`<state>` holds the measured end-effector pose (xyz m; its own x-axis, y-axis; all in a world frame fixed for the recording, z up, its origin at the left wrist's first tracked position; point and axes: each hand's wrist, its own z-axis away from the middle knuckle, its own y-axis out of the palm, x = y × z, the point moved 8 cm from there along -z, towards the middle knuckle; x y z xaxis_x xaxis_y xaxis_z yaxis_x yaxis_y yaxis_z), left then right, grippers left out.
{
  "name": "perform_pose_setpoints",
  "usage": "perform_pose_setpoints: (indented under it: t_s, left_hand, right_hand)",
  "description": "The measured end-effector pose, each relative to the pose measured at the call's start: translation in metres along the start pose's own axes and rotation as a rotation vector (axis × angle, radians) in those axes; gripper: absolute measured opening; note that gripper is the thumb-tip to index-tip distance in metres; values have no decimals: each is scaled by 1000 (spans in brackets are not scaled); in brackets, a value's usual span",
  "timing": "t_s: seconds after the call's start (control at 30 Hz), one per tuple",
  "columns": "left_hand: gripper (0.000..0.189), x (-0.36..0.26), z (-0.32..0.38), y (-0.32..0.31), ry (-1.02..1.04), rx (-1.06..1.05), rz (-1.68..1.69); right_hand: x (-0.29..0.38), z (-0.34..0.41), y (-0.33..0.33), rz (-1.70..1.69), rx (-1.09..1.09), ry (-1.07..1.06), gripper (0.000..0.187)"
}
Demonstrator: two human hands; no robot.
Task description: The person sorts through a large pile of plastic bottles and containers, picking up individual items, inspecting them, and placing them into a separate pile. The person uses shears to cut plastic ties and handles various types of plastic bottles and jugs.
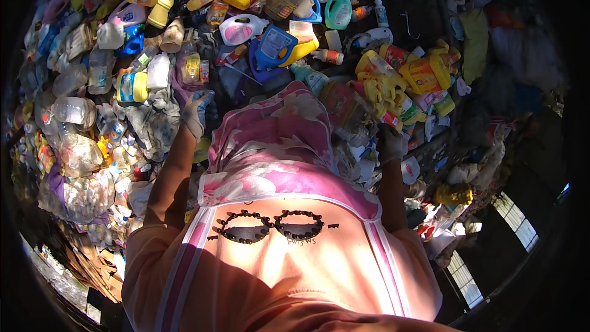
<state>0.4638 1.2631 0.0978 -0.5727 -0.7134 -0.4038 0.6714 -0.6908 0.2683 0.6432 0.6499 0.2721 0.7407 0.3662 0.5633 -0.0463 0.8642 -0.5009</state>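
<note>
My left hand (199, 113), in a light glove with blue at the fingers, is at the left of the floral apron (276, 124), by purple plastic film (180, 83) and grey film (154, 122). Whether it grips anything is not clear. My right hand (391, 143), also gloved, lies in shadow at the apron's right, just below a cluster of yellow plastic jugs (385, 94). Its fingers are too dark to make out. Between the hands and beyond them lie a blue plastic jug (273, 48), a white jug (240, 29) and a large clear bottle with a red label (343, 103).
Heaps of plastic bottles and bags spread at the left, with a clear jug (71, 109) among them. A green jug (338, 10) and a white pump bottle (380, 11) lie farther off. Flattened cardboard (90, 263) is at lower left, and a yellow-green sack (474, 46) at right.
</note>
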Motion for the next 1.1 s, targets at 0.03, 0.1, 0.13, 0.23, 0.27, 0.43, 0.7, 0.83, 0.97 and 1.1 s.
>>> perform_pose_setpoints:
  t_s: [0.03,0.1,0.13,0.23,0.27,0.43,0.7,0.83,0.97,1.1]
  left_hand:
    - [21,8,-8,1,21,103,20]
    - [23,40,-25,-13,-114,124,17]
    - [25,52,-38,-18,-121,96,-80]
    - [29,71,-65,-29,-133,50,-234]
    - [29,70,-70,-32,-104,9,-301]
    - [31,64,-71,-21,-148,-136,-275]
    - [27,74,-145,57,-202,108,-123]
    - [27,100,-222,71,-281,-83,-234]
    - [30,161,-287,121,-434,-27,-211]
    - [23,281,-385,187,-582,93,-309]
  right_hand:
    - [-3,-1,6,-13,18,71,26]
    - [-4,-6,12,-71,24,70,27]
    - [11,-9,18,117,88,-174,28]
    - [9,-21,28,363,122,-425,30]
    - [4,-29,33,380,137,-434,30]
    - [-22,-72,87,126,322,-134,32]
    - [-23,-138,133,4,404,101,33]
    - [-78,-174,142,-97,378,356,27]
    - [-157,-218,174,-115,294,447,22]
    - [-224,-299,228,80,108,173,14]
